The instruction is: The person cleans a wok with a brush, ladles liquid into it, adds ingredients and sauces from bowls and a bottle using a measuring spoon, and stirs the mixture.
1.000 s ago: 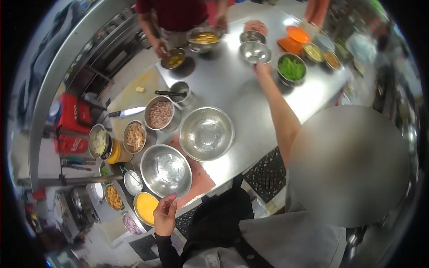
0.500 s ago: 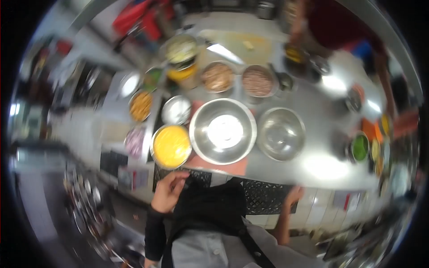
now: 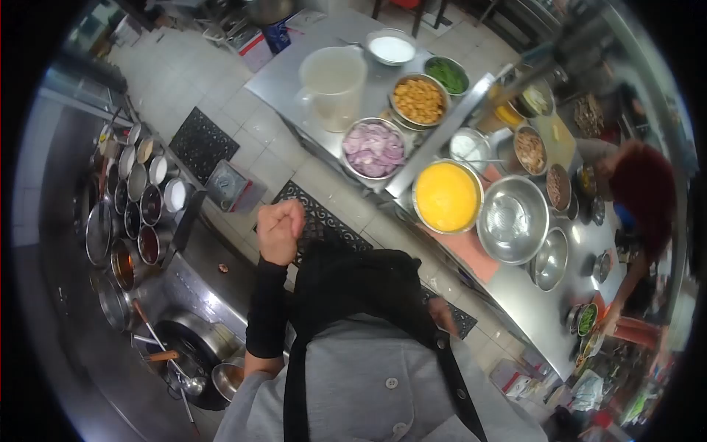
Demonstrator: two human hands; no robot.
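Left hand [image 3: 280, 230], centre left: grip clenched. Right hand [image 3: 443, 317], lower centre, partly hidden: cannot tell grip. One bowl of yellow liquid [image 3: 448, 197], two large steel bowls [image 3: 512, 219], right of centre, near table [image 3: 526, 309] edge. Open tiled floor [image 3: 155, 85] upper left.

A metal bowl [image 3: 418, 215] of yellow liquid [image 3: 447, 196] sits upright at the edge of the counter [image 3: 523, 298].

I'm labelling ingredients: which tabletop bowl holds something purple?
The bowl between the pitcher and the yellow-filled bowl; its slices alone look purple.
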